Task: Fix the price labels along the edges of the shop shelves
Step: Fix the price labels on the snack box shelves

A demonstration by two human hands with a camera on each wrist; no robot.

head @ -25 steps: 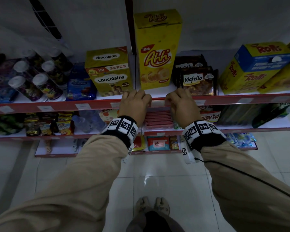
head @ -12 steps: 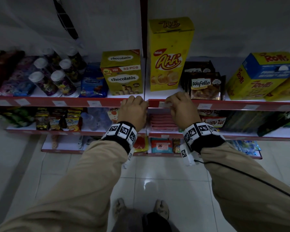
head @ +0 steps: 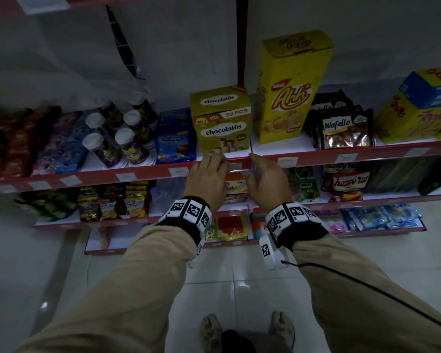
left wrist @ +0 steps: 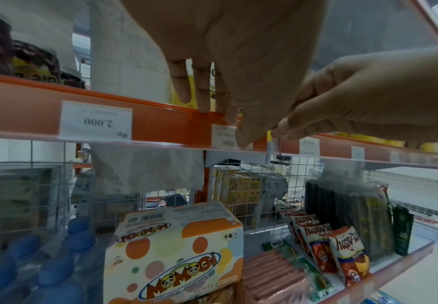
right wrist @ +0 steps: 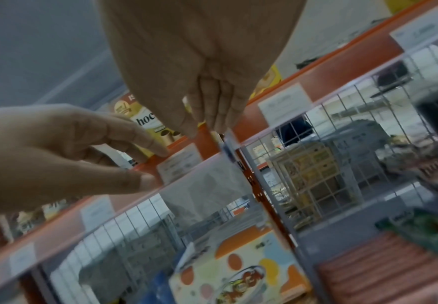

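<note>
Left to right on the top shelf: your white-capped tubs [head: 117,138] stand clustered w/ dark wrappers, contents not visible; next a blue pack [head: 175,140], then the chocolatos box [head: 220,121], printed "ISI 32 PCS", closed. Right of the red upright, the tall yellow Ahh box [head: 288,90], closed, then Wafello packs [head: 345,131] standing in a row. Shelf below holds a Momogi box [left wrist: 176,248] w/ bottled water to its left and Happy Tos packs [left wrist: 337,251] to its right.

The red shelf edge strip [head: 99,175] carries white paper tags behind a clear cover. The price label [left wrist: 221,136] you're on sits just below the chocolatos box, near the upright; small white slip, print blurred. The tag left of it reads "Rp. 2.000", upside down in the left wrist view.

Your left hand [head: 206,178] has straight fingers w/ tips touching the strip's top lip, thumb against the label, nothing gripped. Your right hand [head: 266,179] is just beside it, fingers bunched at the strip end by the upright; can't tell if they pinch anything.
</note>
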